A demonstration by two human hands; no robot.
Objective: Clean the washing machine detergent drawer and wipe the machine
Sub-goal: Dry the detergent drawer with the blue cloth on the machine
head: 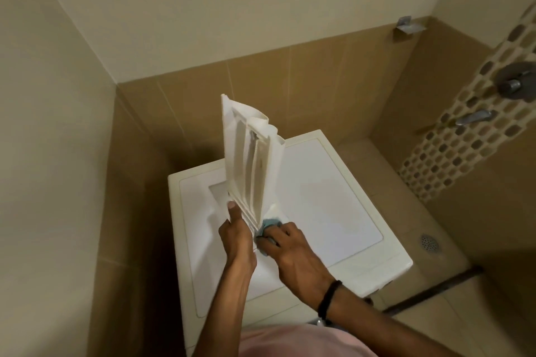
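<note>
Overhead, two hands: left hand (235,236) holds one drawer (251,159), right hand (285,243) one cloth (270,224).

White detergent drawer (251,159) stands on end atop the cream washing machine (333,211).

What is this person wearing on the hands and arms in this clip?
No gloves or sleeves: the left hand and right hand are bare, as are both forearms. A thin black band circles the right wrist, and a pink garment shows at the bottom edge.
</note>
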